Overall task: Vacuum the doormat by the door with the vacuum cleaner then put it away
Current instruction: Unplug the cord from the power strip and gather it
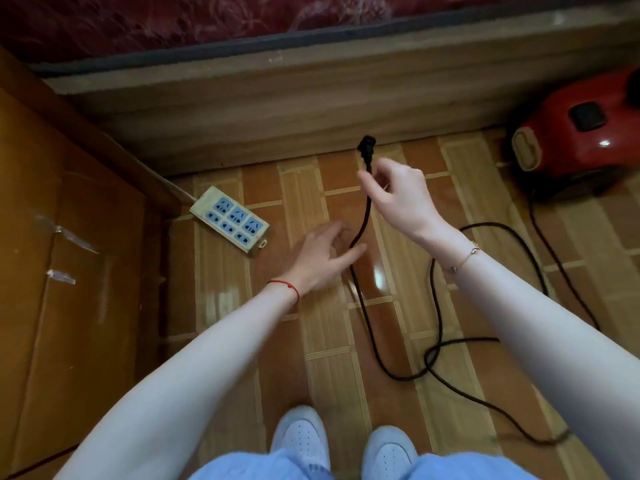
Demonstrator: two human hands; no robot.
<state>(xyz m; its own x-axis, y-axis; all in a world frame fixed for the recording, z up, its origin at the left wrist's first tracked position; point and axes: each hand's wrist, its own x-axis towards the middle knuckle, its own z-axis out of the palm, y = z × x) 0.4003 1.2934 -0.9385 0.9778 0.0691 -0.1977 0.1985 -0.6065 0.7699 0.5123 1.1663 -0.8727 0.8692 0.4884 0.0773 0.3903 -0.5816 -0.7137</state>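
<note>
A red canister vacuum cleaner point(581, 136) stands on the floor at the far right, by the bed base. Its black power cord point(433, 355) loops across the tiles in front of me. My right hand point(398, 195) pinches the cord just below the black plug point(366, 146) and holds the plug up, unplugged. My left hand point(325, 258) hovers lower, fingers spread, beside the hanging cord, touching it or nearly so. A beige power strip point(230, 220) with blue sockets lies on the floor to the left. No doormat is in view.
A wooden bed frame point(277, 109) with a dark red mattress runs across the far side. An orange-brown wooden cabinet point(69, 237) fills the left. The floor is glossy brown and tan tile point(346, 393). My light shoes point(301, 441) are at the bottom.
</note>
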